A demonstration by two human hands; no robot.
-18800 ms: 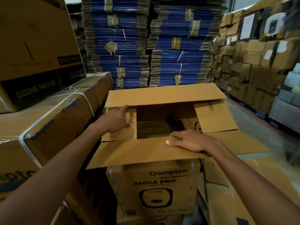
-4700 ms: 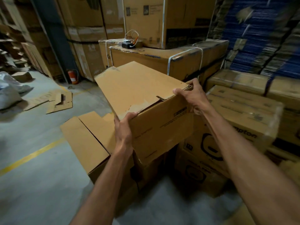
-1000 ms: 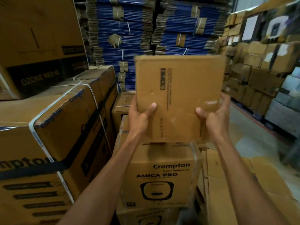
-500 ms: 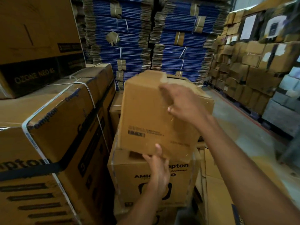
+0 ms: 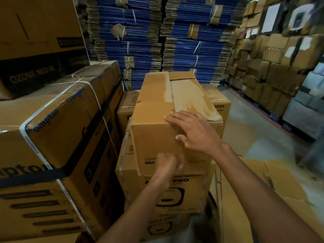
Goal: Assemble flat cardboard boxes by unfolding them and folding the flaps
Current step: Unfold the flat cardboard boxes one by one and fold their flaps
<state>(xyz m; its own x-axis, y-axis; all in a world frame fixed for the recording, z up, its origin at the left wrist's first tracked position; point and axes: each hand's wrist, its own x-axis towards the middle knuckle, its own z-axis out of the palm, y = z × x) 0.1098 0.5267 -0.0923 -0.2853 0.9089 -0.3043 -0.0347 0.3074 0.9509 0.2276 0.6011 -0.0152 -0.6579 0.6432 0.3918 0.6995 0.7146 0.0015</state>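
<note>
Since half a second ago your box (image 5: 154, 137) has come down from its tilt and now sits level on the printed carton (image 5: 192, 186), top flaps closed and facing up. Behind it rise the blue stacks (image 5: 140, 41) of flattened boxes, and a wall of brown cartons (image 5: 271, 67) fills the right side. A large strapped carton (image 5: 61, 137) stands just left of the box, with a dark gap between them. Loose cardboard (image 5: 280, 172) lies low at the right. Your right hand (image 5: 194, 132) lies open, fingers spread straight, across the box's near top edge. Your left hand (image 5: 167, 163) is at the box's lower front face, too blurred to tell whether it grips.
</note>
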